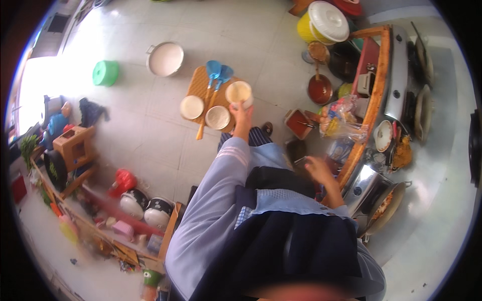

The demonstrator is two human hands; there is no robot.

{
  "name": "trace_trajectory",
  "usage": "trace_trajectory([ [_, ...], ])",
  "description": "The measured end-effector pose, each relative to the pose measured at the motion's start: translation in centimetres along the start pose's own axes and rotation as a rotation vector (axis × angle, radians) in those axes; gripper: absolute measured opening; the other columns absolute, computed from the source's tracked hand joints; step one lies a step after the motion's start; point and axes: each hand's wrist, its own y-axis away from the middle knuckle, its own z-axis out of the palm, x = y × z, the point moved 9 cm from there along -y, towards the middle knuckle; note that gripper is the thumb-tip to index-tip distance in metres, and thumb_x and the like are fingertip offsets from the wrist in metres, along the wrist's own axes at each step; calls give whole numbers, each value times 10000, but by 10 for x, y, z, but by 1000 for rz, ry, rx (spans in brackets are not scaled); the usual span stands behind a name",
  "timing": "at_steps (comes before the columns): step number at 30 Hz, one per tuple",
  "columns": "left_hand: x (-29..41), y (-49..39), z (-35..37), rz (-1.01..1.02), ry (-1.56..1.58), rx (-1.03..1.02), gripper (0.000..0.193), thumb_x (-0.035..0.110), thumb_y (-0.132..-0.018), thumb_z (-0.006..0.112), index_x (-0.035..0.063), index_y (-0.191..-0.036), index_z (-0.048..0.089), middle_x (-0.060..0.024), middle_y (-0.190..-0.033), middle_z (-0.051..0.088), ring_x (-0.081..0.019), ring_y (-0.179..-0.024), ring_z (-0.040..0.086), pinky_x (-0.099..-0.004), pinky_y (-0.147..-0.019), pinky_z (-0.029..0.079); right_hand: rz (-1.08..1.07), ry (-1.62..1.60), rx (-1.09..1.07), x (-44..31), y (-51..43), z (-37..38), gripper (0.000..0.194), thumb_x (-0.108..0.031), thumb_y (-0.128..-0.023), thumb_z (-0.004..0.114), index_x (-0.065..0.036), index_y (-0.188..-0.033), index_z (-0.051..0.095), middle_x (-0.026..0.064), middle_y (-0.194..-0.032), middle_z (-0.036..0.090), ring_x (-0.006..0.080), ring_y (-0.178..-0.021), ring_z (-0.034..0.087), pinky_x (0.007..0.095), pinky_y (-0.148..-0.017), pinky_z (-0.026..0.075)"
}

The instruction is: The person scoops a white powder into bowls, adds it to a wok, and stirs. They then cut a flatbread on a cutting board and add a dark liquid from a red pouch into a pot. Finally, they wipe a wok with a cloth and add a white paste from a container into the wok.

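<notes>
My left hand (242, 116) grips the near rim of a white round tub (244, 87) with pale yellowish contents. This tub is at the right side of a brown woven-pattern stool or small table (197, 79). Two more round containers with whitish contents, a left one (192, 107) and a middle one (217, 117), stand there too. Between them lie two blue ladles (213, 69) with long wooden handles. My right hand (320, 171) is out to the right, blurred, close to a dark square container (296, 149) and a small silvery edge. Whether it holds anything is unclear.
A metal basin (165, 59) and a green tub (106, 73) stand on the tiled floor. To the right are a pot of red sauce (320, 89), a red-filled tray (299, 124), a lidded yellow bucket (324, 22) and a wood-edged counter (371, 116) with gas stoves. Rice cookers (158, 213) sit lower left.
</notes>
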Motion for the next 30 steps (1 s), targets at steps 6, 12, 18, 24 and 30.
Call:
trace_trajectory([
  [6, 1, -33, -17, 163, 223, -210, 626, 73, -916, 575, 243, -1443, 281, -52, -1449, 382, -265, -1292, 441, -444, -1062, 435, 312, -380, -582, 81, -38, 85, 651, -553, -919, 567, -115, -1388, 455, 127, -1273, 550, 261, -994, 634, 412, -785, 546],
  [12, -4, -2, -27, 190, -98, -170, 526, 390, -985, 508, 113, -1413, 379, -150, -1443, 421, -287, -1363, 380, -379, -1130, 358, 478, -872, -52, 179, -248, -13, 528, -516, -932, 529, -206, -1358, 503, 30, -1182, 577, 200, -1005, 614, 441, -684, 552],
  [18, -52, 173, -69, -394, -1291, -414, 869, 373, -886, 685, 147, -1553, 176, -129, -1607, 164, -265, -1466, 206, -379, -1184, 174, 646, -980, 504, 291, -495, -110, 657, -457, -909, 587, -67, -1410, 417, 155, -1207, 603, 290, -1058, 604, 478, -831, 499],
  [24, -40, 359, -140, -1030, -1021, -25, 873, 483, -883, 623, 146, -1553, 176, -68, -1614, 154, -223, -1476, 144, -403, -1188, 134, 380, -960, 432, 331, -615, -123, 296, -312, -912, 584, -56, -768, 626, 50, -647, 594, 199, -488, 527, 367, -453, 459],
  [30, -77, 469, -222, -1304, -689, 125, 657, 442, -971, 499, 271, -1543, 225, 41, -1597, 208, -145, -1456, 184, -488, -1161, 180, -155, 287, 957, 244, -539, -212, 389, -335, -946, 551, 25, -1009, 683, 168, -851, 706, 276, -752, 672, 382, -655, 534],
])
